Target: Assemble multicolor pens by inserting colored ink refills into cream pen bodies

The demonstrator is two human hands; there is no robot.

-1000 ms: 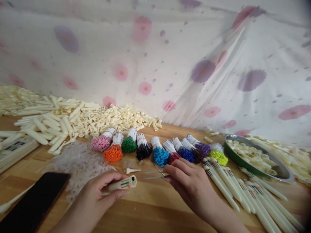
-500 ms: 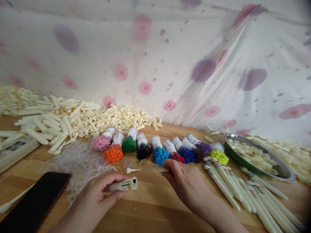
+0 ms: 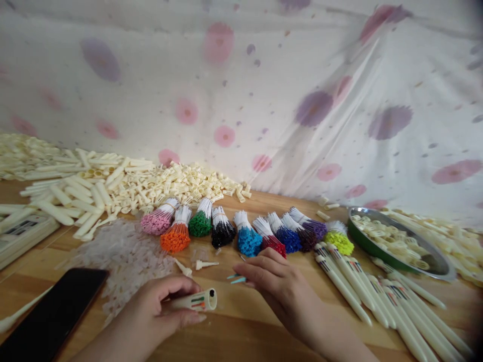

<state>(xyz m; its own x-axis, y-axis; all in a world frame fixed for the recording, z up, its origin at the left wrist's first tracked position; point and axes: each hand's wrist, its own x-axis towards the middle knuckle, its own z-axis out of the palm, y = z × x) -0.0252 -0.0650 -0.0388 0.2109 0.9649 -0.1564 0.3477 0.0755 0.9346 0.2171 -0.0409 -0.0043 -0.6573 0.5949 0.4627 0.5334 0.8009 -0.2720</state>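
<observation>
My left hand (image 3: 158,306) is closed round a cream pen barrel (image 3: 198,300) with coloured marks, its open end pointing right. My right hand (image 3: 281,286) lies over the wooden table (image 3: 234,332), fingers together, pinching thin refills (image 3: 236,278) whose light-blue tips stick out to the left. Just beyond my hands runs a row of bundled refills with coloured ends: pink (image 3: 155,221), orange (image 3: 175,237), green (image 3: 199,224), black (image 3: 222,232), blue (image 3: 247,239), red (image 3: 272,241) and yellow-green (image 3: 338,241).
Finished cream pens (image 3: 377,301) lie in a row at the right, by a green-rimmed metal dish (image 3: 396,246) of small parts. Heaps of cream pen parts (image 3: 113,183) fill the back left. A black phone (image 3: 53,314) and clear small pieces (image 3: 124,256) lie at the left. A flowered cloth (image 3: 264,90) hangs behind.
My right hand has pulled back from the refill bundles toward me with thin refills pinched in it. My left hand has kept hold of the barrel, shifting it slightly right and down.
</observation>
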